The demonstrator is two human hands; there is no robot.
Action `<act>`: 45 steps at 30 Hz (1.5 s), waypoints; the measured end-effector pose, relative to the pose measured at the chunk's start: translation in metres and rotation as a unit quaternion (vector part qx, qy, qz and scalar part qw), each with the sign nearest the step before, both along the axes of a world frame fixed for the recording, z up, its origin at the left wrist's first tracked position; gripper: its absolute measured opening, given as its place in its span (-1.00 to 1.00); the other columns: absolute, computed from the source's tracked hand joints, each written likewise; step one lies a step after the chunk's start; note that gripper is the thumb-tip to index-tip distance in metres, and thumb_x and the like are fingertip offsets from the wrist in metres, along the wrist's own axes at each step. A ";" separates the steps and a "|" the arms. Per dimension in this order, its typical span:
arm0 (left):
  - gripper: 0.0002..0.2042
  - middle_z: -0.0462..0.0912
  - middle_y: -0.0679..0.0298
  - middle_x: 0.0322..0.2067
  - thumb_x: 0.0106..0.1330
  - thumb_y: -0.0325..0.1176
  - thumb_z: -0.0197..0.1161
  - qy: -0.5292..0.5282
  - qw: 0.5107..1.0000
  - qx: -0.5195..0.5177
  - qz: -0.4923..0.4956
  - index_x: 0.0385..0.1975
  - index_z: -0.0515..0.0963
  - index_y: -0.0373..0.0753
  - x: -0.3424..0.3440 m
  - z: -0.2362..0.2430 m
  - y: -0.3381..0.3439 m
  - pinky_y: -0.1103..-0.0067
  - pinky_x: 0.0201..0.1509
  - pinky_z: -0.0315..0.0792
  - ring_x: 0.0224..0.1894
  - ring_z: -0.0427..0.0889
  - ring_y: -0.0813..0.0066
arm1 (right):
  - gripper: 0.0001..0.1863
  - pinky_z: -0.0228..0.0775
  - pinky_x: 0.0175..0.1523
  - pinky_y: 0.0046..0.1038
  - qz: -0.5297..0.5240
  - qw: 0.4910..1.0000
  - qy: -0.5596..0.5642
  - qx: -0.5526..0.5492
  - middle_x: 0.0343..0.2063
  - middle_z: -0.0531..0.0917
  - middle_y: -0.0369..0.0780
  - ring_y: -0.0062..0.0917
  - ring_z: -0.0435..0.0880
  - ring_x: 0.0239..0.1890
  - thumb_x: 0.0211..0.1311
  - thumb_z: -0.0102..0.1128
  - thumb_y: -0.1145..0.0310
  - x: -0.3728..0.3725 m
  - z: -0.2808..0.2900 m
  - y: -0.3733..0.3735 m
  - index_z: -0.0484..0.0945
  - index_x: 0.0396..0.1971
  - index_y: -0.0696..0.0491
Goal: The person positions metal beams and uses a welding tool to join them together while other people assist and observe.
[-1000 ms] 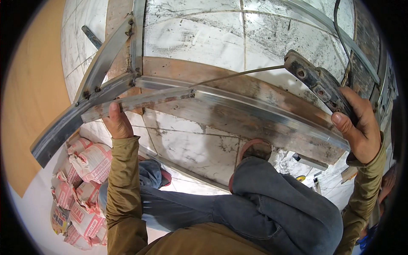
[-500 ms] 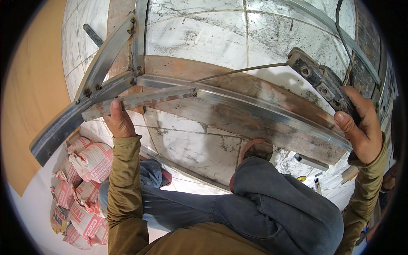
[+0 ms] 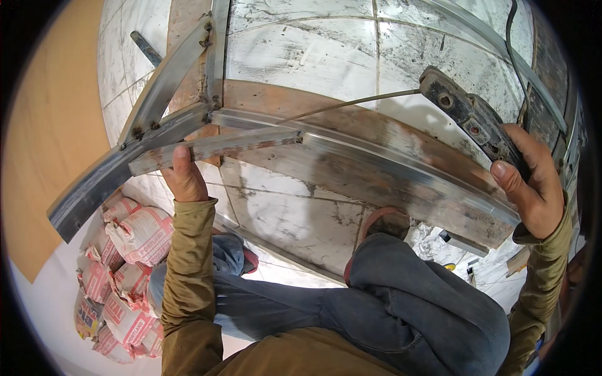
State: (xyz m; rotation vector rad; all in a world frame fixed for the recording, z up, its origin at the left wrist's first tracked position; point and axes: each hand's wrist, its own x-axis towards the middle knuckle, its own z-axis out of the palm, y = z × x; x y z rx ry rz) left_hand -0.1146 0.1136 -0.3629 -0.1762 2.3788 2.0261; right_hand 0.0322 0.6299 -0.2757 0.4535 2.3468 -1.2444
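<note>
My left hand (image 3: 186, 180) is closed round a short metal bar (image 3: 219, 144), its thumb pressed on the near side. The bar lies slanted across the corner of a welded metal frame (image 3: 164, 130), and its right end overlaps the long rail (image 3: 376, 153). At the right, my right hand (image 3: 533, 178) grips a worn black welding electrode holder (image 3: 467, 116). From it a thin electrode (image 3: 351, 102) reaches left, its tip close above the bar; whether they touch I cannot tell. Dark weld spots (image 3: 153, 125) mark the frame's joints.
Wooden planks (image 3: 401, 185) lie under the frame on stained tiles (image 3: 301, 56). Red-and-white paper sacks (image 3: 141, 235) are piled at the lower left, beside a plywood sheet (image 3: 63, 125). A black cable (image 3: 509, 37) runs down the right. My bent legs (image 3: 414, 294) are close below.
The electrode tip has shifted slightly left along the bar, with the holder in my right hand. My left hand keeps its grip on the bar. The whole view has shifted a little.
</note>
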 end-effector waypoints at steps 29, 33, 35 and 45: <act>-0.36 0.51 0.24 0.19 0.27 -0.21 0.42 -0.020 1.000 0.005 0.012 0.30 0.35 -0.26 0.001 0.001 0.003 0.36 0.40 0.29 0.23 0.49 0.38 | -0.50 0.37 0.06 -0.43 0.058 0.998 -0.020 0.035 -0.15 0.58 -0.08 -0.41 0.59 -0.09 0.30 0.35 0.24 -0.017 0.012 0.000 0.51 0.12 0.22; -0.36 0.51 0.23 0.19 0.26 -0.20 0.43 -0.003 1.000 -0.002 0.025 0.30 0.35 -0.26 0.003 0.004 0.006 0.36 0.39 0.31 0.23 0.49 0.39 | -0.56 0.38 0.01 -0.40 0.169 0.977 0.070 0.110 -0.18 0.61 0.00 -0.37 0.60 -0.13 0.31 0.31 0.24 -0.020 0.021 -0.005 0.55 0.05 0.23; -0.25 0.42 0.19 0.26 0.26 -0.23 0.42 -0.019 1.000 0.003 0.014 0.40 0.19 -0.27 0.004 0.003 -0.005 0.32 0.44 0.22 0.29 0.42 0.34 | -0.53 0.40 -0.01 -0.39 0.125 0.990 0.013 0.070 -0.19 0.62 -0.03 -0.39 0.60 -0.16 0.32 0.32 0.21 -0.024 0.015 -0.004 0.53 0.07 0.24; -0.29 0.46 0.19 0.20 0.27 -0.27 0.40 -0.026 1.000 0.004 0.006 0.37 0.22 -0.28 0.002 0.004 0.000 0.35 0.38 0.29 0.23 0.46 0.35 | -0.49 0.48 -0.10 -0.31 0.191 0.965 0.142 0.107 -0.26 0.64 -0.01 -0.27 0.64 -0.33 0.35 0.28 0.25 -0.016 0.021 -0.008 0.47 0.17 0.24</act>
